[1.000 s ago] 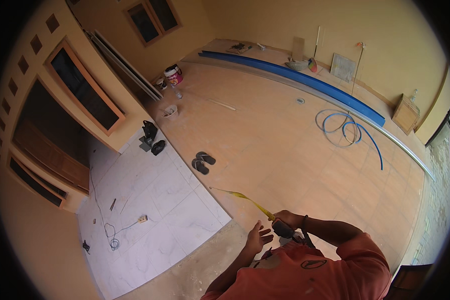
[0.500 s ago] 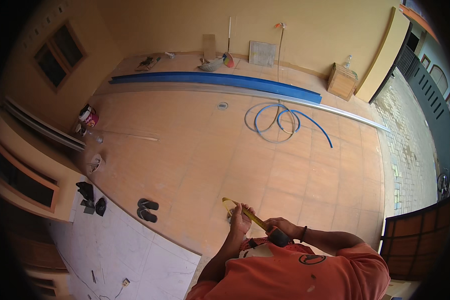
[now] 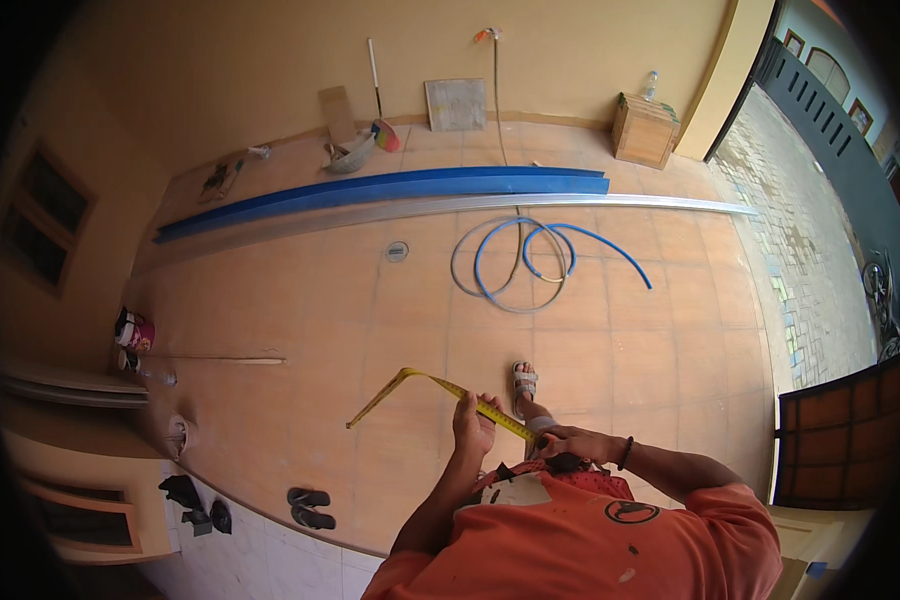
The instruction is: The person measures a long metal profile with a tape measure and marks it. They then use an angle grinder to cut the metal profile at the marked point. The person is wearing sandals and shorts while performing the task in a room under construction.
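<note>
A yellow tape measure blade [image 3: 508, 421] runs between my two hands in front of my waist. My left hand [image 3: 473, 426] pinches the blade partway along it. Beyond those fingers the blade reaches left, bends sharply down and ends in a free tip above the tiled floor. My right hand [image 3: 578, 445], with a dark band at its wrist, is closed around the tape measure's case at the other end. Most of that case is hidden behind the fingers and my shirt. My sandalled foot [image 3: 525, 380] shows on the tiles just past the blade.
Long blue metal profiles [image 3: 390, 188] and a silver one [image 3: 660, 203] lie across the floor ahead. A coiled blue hose [image 3: 482, 262] is nearer. Black flip-flops [image 3: 311, 508] sit at lower left. A wooden box [image 3: 643, 132] stands by the far wall.
More blade is out, and its bent free end now stretches further left. The case has become mostly hidden under my right hand. My view has shifted, and a sandalled foot has appeared ahead.
</note>
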A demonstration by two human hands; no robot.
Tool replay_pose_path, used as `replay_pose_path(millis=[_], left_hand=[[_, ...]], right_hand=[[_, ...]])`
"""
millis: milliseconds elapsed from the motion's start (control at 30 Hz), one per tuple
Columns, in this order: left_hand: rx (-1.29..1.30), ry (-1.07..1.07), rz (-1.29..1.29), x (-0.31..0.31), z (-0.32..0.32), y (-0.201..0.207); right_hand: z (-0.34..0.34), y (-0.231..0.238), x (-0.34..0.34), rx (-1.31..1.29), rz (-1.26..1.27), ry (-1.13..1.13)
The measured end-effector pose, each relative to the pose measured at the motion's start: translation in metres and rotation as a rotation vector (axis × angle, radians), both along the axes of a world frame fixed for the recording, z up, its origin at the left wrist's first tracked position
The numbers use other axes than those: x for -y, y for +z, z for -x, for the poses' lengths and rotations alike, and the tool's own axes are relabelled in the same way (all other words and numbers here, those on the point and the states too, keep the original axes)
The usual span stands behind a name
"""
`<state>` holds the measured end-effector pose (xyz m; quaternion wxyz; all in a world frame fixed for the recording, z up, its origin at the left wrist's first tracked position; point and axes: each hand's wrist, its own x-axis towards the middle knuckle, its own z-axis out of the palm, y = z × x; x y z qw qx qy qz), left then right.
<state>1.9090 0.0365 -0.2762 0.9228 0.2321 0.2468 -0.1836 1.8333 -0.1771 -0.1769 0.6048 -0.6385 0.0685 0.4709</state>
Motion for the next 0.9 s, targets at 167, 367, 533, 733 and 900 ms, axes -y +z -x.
replay_pose_path(millis=[167, 367, 533, 733, 900], left_hand=[[0.019, 0.086, -0.073, 0.03, -0.121, -0.023], [0.172, 0.146, -0.008, 0.036, -0.262, -0.006], [-0.007, 0.149, -0.304, 0.039, -0.364, -0.007], [-0.205, 0.14, -0.198, 0.003, -0.463, -0.032], [-0.189, 0.109, -0.15, -0.027, -0.546, -0.021]], right_hand=[[-0.127, -0.05, 0.069, -0.419, -0.291, -0.126], [-0.257, -0.03, 0.115, -0.557, -0.272, -0.041], [-0.36, -0.04, 0.107, -0.53, -0.214, -0.002], [-0.476, -0.058, 0.076, -0.454, -0.058, 0.075], [-0.559, -0.053, 0.038, -0.473, 0.033, 0.037]])
